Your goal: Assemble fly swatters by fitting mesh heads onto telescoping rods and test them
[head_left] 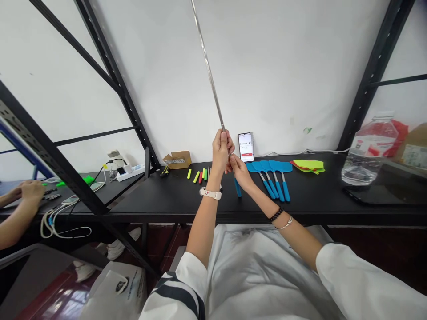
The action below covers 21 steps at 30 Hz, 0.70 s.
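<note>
A long, thin metal rod (208, 66) slants from the top edge of the view down into my hands, its upper end out of frame. My left hand (221, 149) is wrapped around it. Just below and to the right, my right hand (240, 172) pinches its lower part, fingers close to the left ones. A blue handle (237, 188) shows under my hands, in line with the rod; the join is hidden by my fingers. To the right lie several blue fly swatters (281, 166) with metal stems and blue grips.
A phone (246, 146) showing a timer leans on the wall. Yellow-green and red pieces (306, 166) lie right, short coloured sticks (196, 176) and a small cardboard box (177, 160) left. A large water bottle (363, 153) stands far right. Another person's hands (31, 191) are at the left.
</note>
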### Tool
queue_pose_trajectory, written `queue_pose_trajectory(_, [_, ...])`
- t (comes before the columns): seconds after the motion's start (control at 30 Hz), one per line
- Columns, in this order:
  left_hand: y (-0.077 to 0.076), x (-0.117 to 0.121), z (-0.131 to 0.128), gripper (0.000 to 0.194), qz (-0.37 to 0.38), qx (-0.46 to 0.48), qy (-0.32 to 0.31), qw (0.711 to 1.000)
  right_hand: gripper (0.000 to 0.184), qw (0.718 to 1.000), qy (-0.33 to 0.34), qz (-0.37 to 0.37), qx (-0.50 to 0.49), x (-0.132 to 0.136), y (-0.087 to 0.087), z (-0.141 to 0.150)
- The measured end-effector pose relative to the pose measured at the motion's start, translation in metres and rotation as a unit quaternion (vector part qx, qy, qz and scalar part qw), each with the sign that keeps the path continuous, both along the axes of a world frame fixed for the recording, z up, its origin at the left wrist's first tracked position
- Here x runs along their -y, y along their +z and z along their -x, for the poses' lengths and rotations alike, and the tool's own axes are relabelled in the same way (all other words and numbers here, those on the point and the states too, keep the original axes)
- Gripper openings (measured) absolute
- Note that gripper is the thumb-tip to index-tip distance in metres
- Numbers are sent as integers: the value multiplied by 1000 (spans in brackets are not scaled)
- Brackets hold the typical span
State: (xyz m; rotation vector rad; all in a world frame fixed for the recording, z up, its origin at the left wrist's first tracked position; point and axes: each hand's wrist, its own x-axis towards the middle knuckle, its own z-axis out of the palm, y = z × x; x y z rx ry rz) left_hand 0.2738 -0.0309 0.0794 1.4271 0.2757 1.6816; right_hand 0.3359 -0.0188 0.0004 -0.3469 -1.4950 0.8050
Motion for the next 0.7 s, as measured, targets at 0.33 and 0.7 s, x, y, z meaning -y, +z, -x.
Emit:
queue_pose_trajectory(0.33, [-2,-8,-16,30,-39,-45,-26,998,30,992,-91,11,-87,5,33,-25])
queue_pose_trajectory(0.7, [-5,-17,-23,22,-42,-29,30,998,33,990,-115,-84,-9,2,103,-17])
